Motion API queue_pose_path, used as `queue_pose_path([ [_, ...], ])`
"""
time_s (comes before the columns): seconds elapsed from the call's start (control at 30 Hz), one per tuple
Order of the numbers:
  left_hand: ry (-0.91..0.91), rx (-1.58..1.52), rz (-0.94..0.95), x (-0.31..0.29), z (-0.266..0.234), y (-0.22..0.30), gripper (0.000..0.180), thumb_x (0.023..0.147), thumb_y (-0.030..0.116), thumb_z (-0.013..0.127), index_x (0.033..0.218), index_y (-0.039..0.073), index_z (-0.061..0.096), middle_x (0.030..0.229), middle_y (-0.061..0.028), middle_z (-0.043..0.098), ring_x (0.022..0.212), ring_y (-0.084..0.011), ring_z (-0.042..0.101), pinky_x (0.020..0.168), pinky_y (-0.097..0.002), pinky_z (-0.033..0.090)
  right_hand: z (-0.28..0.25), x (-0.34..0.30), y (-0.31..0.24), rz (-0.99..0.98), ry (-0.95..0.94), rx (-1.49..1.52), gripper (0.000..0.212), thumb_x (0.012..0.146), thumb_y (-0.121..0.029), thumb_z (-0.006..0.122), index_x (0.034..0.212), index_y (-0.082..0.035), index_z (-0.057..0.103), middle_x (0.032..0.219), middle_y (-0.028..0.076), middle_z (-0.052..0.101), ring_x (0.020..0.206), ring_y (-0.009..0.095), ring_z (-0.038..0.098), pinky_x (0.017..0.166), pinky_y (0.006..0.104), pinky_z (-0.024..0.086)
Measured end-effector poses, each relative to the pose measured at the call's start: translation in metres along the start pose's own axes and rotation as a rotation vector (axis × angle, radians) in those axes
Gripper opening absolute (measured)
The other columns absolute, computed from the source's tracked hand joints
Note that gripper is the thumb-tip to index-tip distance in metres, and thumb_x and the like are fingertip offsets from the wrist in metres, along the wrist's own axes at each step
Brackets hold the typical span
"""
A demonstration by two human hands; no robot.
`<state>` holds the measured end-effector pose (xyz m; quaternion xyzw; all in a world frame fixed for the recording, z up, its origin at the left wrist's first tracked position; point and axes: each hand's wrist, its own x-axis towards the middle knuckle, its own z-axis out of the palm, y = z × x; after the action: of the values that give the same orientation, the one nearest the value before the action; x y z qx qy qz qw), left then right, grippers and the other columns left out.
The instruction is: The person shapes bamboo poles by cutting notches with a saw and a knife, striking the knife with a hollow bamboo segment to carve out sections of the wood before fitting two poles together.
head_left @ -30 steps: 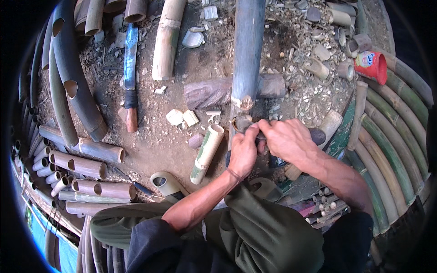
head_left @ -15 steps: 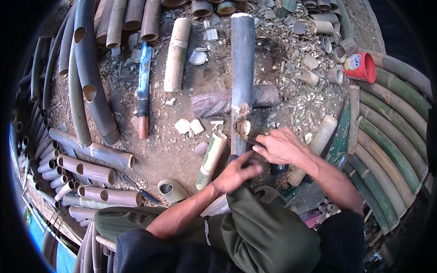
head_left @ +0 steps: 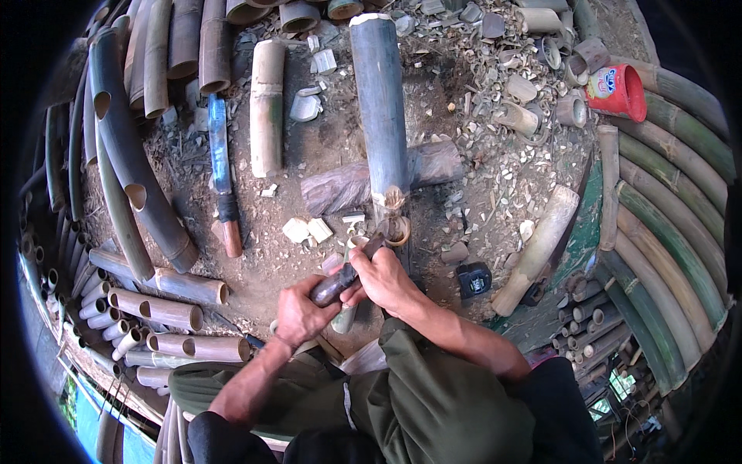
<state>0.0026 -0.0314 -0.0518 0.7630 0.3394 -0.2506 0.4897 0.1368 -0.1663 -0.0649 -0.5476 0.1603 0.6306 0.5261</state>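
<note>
A long grey-blue bamboo pole (head_left: 379,108) rests across a short log (head_left: 332,189), its near end toward my lap. Near that end is a cut opening with a pale rim (head_left: 399,230). Both hands grip a carving tool with a thick dark handle (head_left: 330,291). My right hand (head_left: 382,278) is closed round its forward part, close to the opening. Farther back, my left hand (head_left: 305,311) is wrapped on the handle's end. The tool's tip is at the opening, but its cutting edge cannot be made out.
A machete with a blue blade (head_left: 219,147) and a pale bamboo piece (head_left: 267,108) lie to the left. A tape measure (head_left: 474,279) and another bamboo length (head_left: 537,247) are at right. Beyond stands a red tin (head_left: 616,93). Bamboo stacks line both sides; chips litter the ground.
My left hand has come onto the tool's handle beside my right hand, which has turned the tool. The whole view has shifted, so the pole appears farther left.
</note>
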Motion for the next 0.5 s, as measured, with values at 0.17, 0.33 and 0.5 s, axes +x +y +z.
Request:
queue_pose_path([
  [0.17, 0.014, 0.493, 0.279, 0.027, -0.06, 0.067, 0.03, 0.065, 0.025, 0.076, 0.09, 0.01, 0.067, 0.079, -0.0114, 0.068, 0.071, -0.0317, 0.069, 0.067, -0.042, 0.056, 0.005, -0.006, -0.003, -0.142, 0.04, 0.521, 0.031, 0.101, -0.027, 0.047, 0.108, 0.003, 0.051, 0.102, 0.022, 0.069, 0.057, 0.021, 0.067, 0.049, 0.029, 0.058],
  [0.33, -0.027, 0.207, 0.007, 0.009, -0.028, 0.029, 0.032, 0.068, 0.028, 0.077, 0.094, 0.01, 0.07, 0.082, -0.0169, 0.07, 0.075, -0.0366, 0.069, 0.071, -0.045, 0.056, 0.006, -0.002, 0.001, -0.05, -0.008, 0.157, 0.038, 0.101, -0.03, 0.048, 0.106, 0.006, 0.057, 0.096, 0.019, 0.07, 0.056, 0.021, 0.067, 0.049, 0.0287, 0.058],
  [0.5, -0.015, 0.394, 0.147, 0.026, -0.051, 0.056, 0.029, 0.067, 0.026, 0.074, 0.09, 0.009, 0.071, 0.08, -0.0145, 0.07, 0.072, -0.0337, 0.069, 0.069, -0.0435, 0.056, -0.004, 0.001, -0.007, -0.101, -0.046, 0.391, 0.035, 0.101, -0.027, 0.048, 0.106, 0.006, 0.06, 0.097, 0.019, 0.069, 0.061, 0.022, 0.068, 0.052, 0.032, 0.059],
])
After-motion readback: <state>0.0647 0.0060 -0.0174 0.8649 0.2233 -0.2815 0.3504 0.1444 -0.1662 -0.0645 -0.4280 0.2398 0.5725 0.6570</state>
